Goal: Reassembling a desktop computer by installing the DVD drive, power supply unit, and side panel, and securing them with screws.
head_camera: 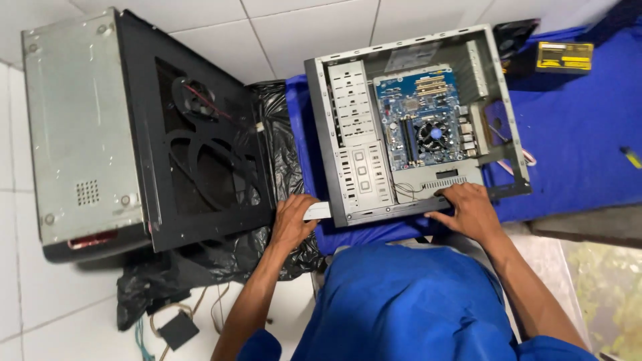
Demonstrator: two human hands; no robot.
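both hands on the open computer case

my left hand (292,219) grips a pale part (317,211) at the case (321,127) edge, my right hand (471,210) lies flat on its frame; side panel off, board (421,120) still inside, on the blue cloth (575,134).

An informal computer repair spot on a white tiled floor (200,27): an opened desktop case (414,120) with its motherboard (421,113) bared lies on a blue cloth (575,134), a second tower case (140,127) beside it, loose cables (194,311) and a yellow bit box (565,56) around.
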